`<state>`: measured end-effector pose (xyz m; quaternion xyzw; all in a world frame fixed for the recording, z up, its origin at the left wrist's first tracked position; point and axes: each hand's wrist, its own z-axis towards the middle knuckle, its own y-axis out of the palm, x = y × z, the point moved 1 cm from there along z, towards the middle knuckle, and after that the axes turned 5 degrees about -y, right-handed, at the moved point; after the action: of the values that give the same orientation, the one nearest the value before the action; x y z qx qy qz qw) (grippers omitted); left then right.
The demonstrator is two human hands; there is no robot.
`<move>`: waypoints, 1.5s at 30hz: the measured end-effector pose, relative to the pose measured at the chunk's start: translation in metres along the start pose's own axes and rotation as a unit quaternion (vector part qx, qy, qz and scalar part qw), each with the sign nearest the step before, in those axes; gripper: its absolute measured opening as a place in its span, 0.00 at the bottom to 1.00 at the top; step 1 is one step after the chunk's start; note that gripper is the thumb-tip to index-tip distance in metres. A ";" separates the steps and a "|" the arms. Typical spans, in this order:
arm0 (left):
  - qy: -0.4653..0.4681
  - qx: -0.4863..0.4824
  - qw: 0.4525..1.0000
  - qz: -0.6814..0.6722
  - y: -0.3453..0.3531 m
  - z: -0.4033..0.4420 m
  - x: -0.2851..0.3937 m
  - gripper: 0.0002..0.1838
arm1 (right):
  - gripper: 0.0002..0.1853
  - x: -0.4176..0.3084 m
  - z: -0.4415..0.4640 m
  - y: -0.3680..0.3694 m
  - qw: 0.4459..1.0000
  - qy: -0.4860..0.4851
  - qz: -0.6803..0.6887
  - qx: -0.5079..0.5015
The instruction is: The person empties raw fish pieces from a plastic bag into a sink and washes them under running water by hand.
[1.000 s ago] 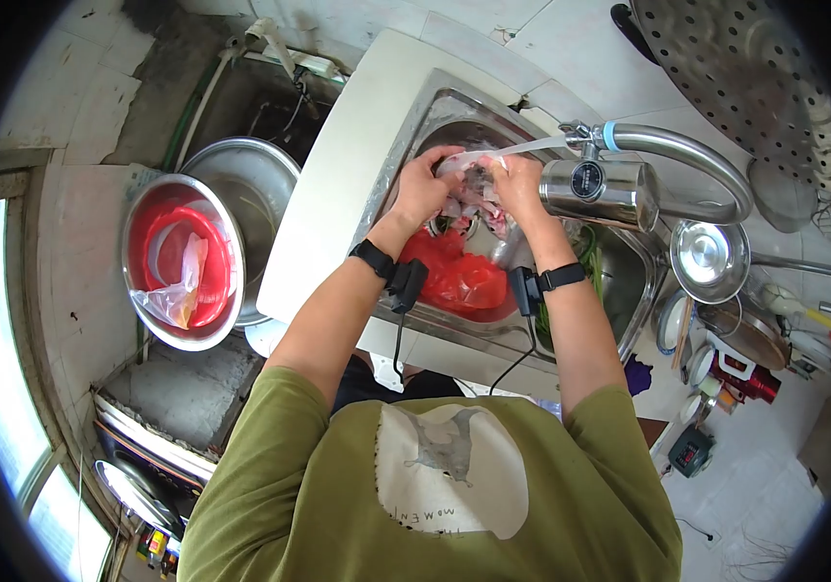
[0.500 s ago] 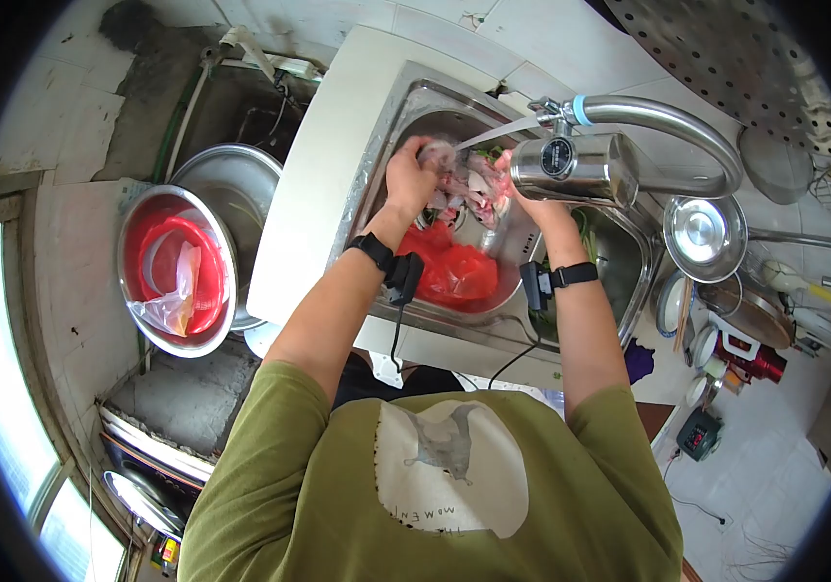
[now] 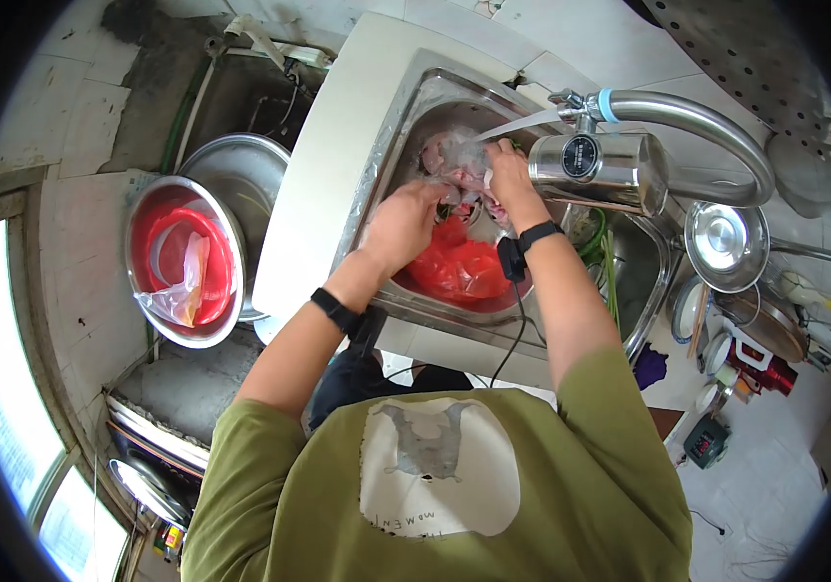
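Note:
Pinkish-white raw meat [image 3: 462, 167] lies in the left sink basin, partly blurred by water splashing over it. My left hand [image 3: 406, 221] is at the near left side of the meat, its fingers bent and closed at the edge of a piece. From the right, my right hand [image 3: 510, 181] has its fingers curled on the meat, with the fingertips partly hidden. A red plastic bag [image 3: 456, 267] rests in the basin just below both hands. The running water [image 3: 520, 124] comes from the metal faucet [image 3: 585, 155] and strikes the meat beyond my hands.
Green vegetables [image 3: 592, 238] are in the right basin. The faucet's thick cylinder [image 3: 600, 173] hangs close to my right hand. To the left stand a metal bowl [image 3: 132, 254] with a red basin [image 3: 224, 281] inside. A metal pan [image 3: 726, 242] is at the right.
My left hand has moved toward me, away from the water stream. My right hand has come out from beneath the faucet cylinder and moved left onto the meat.

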<state>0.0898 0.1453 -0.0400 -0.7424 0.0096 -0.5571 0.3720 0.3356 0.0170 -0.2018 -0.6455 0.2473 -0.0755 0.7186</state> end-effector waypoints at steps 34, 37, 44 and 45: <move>-0.319 -0.005 0.757 -0.570 0.081 0.099 -0.026 0.07 | 0.10 -0.096 -0.009 -0.097 0.568 0.459 0.681 0.057; -0.322 0.000 0.840 -0.437 0.083 0.099 -0.025 0.06 | 0.12 -0.092 -0.014 -0.101 0.579 0.444 0.681 0.060; -0.309 -0.029 0.725 -0.615 0.072 0.095 -0.025 0.07 | 0.13 -0.085 -0.010 -0.103 0.627 0.400 0.667 0.050; -0.315 -0.047 0.735 -0.599 0.069 0.094 -0.025 0.08 | 0.13 -0.083 -0.008 -0.100 0.627 0.400 0.667 0.048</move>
<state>0.1864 0.1575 -0.1090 -0.7444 -0.5286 -0.3974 -0.0919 0.2808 0.0297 -0.0844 -0.1747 0.8694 0.1617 0.4329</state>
